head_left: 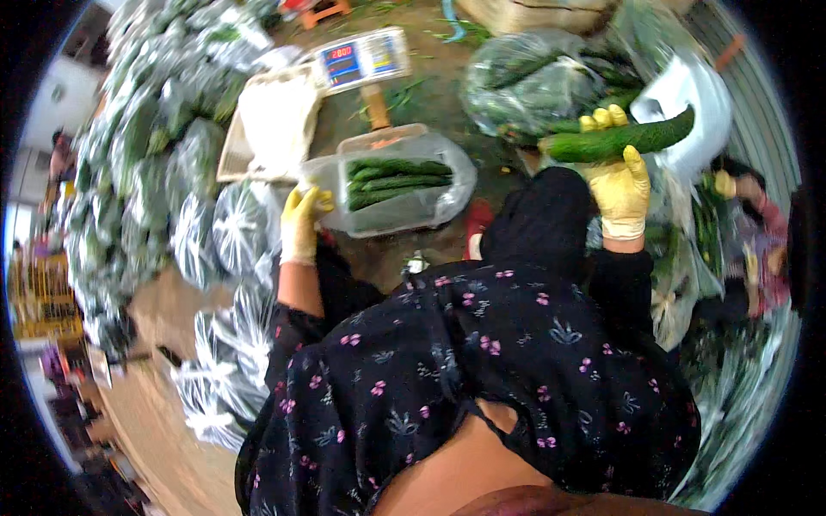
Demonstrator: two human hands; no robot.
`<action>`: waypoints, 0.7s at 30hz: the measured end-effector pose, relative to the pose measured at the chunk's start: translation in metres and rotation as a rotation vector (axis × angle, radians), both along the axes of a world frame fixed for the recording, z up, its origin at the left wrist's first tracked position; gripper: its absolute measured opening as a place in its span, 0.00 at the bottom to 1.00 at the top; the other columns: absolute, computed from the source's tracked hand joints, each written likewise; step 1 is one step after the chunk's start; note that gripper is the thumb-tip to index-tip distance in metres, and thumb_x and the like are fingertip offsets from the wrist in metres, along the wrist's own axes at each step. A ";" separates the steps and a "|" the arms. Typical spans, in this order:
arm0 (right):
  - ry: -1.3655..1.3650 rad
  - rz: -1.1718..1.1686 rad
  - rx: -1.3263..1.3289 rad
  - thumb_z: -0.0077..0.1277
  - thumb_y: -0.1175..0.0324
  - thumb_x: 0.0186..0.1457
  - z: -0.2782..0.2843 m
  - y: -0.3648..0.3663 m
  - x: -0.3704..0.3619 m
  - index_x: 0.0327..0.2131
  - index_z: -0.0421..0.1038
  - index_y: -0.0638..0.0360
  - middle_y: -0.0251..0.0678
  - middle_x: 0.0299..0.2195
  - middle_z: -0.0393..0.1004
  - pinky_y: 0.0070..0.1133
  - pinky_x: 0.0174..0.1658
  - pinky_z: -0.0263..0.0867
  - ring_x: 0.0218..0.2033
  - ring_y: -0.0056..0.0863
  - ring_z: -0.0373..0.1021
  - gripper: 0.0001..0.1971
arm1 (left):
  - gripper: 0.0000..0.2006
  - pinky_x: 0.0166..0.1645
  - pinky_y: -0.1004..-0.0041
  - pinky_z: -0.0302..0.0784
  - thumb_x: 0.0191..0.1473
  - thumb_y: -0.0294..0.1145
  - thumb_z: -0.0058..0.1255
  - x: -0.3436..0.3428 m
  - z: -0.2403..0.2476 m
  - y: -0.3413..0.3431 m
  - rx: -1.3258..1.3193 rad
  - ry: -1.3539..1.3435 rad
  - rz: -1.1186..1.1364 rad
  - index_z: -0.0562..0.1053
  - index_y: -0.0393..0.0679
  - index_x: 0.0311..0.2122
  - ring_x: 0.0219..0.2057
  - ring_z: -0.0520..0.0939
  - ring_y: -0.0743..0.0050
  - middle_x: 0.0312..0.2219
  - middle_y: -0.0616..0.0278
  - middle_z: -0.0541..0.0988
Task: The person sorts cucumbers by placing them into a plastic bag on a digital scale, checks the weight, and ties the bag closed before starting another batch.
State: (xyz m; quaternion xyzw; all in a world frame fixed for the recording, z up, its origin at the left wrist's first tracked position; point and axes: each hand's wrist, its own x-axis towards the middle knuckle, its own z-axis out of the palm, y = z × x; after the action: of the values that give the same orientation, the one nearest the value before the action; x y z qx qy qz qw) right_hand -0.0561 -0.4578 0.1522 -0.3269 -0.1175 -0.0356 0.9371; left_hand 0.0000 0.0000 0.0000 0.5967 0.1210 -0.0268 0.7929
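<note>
My right hand [621,196], in a yellow glove, holds up a long green cucumber [615,143] that lies level across the fingers. On the left, my left hand [299,222], gloved alike, pinches the near left edge of a clear plastic bag [463,176]. This bag lines a shallow tub [387,138] in front of me, its mouth spread toward my left hand. Several cucumbers [397,182] lie side by side inside the bag.
Beyond the tub stand a digital scale [360,60] and a pale cloth-lined crate [277,120]. Filled, tied bags [142,163] pile up on the left. A big bag of cucumbers [538,82] stands at the far right. Another person [757,245] sits at the right edge.
</note>
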 end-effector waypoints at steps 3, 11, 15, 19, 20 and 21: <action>-0.151 0.204 -0.131 0.52 0.75 0.45 0.011 0.101 0.052 0.47 0.61 0.62 0.42 0.46 0.66 0.35 0.59 0.50 0.52 0.39 0.60 0.23 | 0.21 0.15 0.85 0.60 0.54 0.33 0.44 0.022 0.060 0.014 0.085 -0.074 -0.105 0.61 0.40 0.53 0.10 0.67 0.81 0.19 0.58 0.76; -0.425 0.402 -1.631 0.56 0.69 0.37 -0.156 0.213 0.120 0.47 0.65 0.58 0.42 0.45 0.69 0.25 0.50 0.60 0.46 0.35 0.66 0.28 | 0.23 0.22 0.73 0.71 0.58 0.49 0.33 0.002 0.028 0.030 -0.453 -0.142 -0.126 0.60 0.45 0.52 0.09 0.65 0.72 0.21 0.54 0.75; -0.104 0.534 -2.212 0.46 0.73 0.40 -0.208 0.191 0.119 0.46 0.67 0.50 0.42 0.45 0.68 0.30 0.50 0.60 0.48 0.42 0.63 0.23 | 0.23 0.22 0.73 0.71 0.56 0.51 0.35 -0.001 0.030 0.043 -0.584 -0.122 -0.092 0.63 0.45 0.50 0.09 0.65 0.72 0.19 0.54 0.74; 0.052 0.447 -2.246 0.45 0.74 0.41 -0.200 0.196 0.125 0.46 0.67 0.49 0.40 0.46 0.68 0.30 0.49 0.61 0.47 0.42 0.64 0.24 | 0.25 0.22 0.75 0.71 0.56 0.51 0.37 0.000 0.031 0.044 -0.518 -0.101 -0.109 0.61 0.44 0.52 0.09 0.66 0.71 0.19 0.55 0.74; 0.027 0.349 -2.197 0.44 0.74 0.40 -0.201 0.198 0.128 0.47 0.67 0.49 0.41 0.46 0.68 0.29 0.49 0.61 0.46 0.42 0.65 0.24 | 0.25 0.21 0.75 0.71 0.56 0.51 0.37 0.001 0.033 0.042 -0.483 -0.105 -0.106 0.60 0.44 0.53 0.09 0.66 0.71 0.19 0.55 0.74; -0.006 0.288 -2.206 0.44 0.74 0.40 -0.200 0.202 0.134 0.46 0.67 0.51 0.42 0.46 0.68 0.28 0.50 0.61 0.47 0.41 0.64 0.24 | 0.25 0.21 0.75 0.71 0.56 0.51 0.37 0.002 0.033 0.042 -0.483 -0.104 -0.110 0.60 0.44 0.53 0.09 0.66 0.71 0.19 0.55 0.74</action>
State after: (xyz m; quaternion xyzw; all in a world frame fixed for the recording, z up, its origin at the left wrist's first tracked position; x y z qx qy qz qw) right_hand 0.0780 -0.2557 -0.0479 -0.9642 -0.1237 0.1966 0.1281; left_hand 0.0019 0.0417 0.0333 0.3963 0.0373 -0.0671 0.9149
